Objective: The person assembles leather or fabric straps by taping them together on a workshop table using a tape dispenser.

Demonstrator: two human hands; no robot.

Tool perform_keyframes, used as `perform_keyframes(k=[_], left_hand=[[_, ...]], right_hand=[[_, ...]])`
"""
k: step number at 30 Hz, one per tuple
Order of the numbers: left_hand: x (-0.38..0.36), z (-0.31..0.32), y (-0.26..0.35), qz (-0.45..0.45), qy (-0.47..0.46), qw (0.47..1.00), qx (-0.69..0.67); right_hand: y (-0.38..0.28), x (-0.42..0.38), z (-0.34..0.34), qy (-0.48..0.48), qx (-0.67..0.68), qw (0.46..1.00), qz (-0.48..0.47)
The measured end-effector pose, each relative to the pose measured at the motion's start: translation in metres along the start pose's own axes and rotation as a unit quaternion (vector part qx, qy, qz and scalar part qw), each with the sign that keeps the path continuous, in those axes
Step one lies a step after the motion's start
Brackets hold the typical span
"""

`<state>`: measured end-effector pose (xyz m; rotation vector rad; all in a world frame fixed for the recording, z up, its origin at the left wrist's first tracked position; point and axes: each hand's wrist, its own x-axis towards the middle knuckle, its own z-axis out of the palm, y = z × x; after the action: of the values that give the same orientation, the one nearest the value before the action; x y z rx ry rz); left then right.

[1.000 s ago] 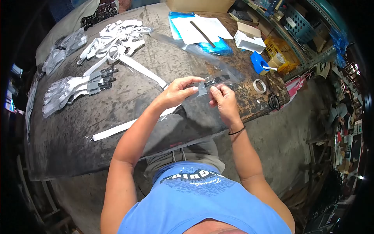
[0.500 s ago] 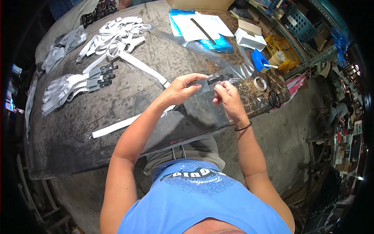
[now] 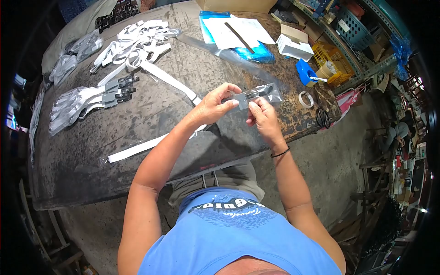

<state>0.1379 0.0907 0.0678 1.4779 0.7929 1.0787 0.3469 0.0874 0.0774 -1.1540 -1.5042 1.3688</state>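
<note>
My left fingers pinch the flat grey tab of a white fabric strap, and my right fingers pinch the clear plastic sleeve around its black buckle. Both hands work above the dark, worn table; a white tape ring lies to the right.

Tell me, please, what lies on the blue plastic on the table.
On the blue plastic lie white sheets, topped by a dark strip; what the sheets cover cannot be seen.
</note>
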Motion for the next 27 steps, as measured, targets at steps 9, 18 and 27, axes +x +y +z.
perform_keyframes(k=[9, 18, 27], left_hand=[[0.002, -0.001, -0.002, 0.011, -0.036, 0.999, 0.035], [0.003, 0.010, 0.005, 0.003, -0.096, 0.992, 0.085], [-0.003, 0.009, -0.001, -0.008, 0.006, 0.999, 0.049]], right_hand=[[-0.022, -0.028, -0.020, -0.050, -0.144, 0.988, -0.008], [-0.069, 0.013, -0.049, -0.141, -0.521, 0.768, -0.344], [-0.054, 0.017, -0.043, -0.206, -0.366, 0.906, -0.054]])
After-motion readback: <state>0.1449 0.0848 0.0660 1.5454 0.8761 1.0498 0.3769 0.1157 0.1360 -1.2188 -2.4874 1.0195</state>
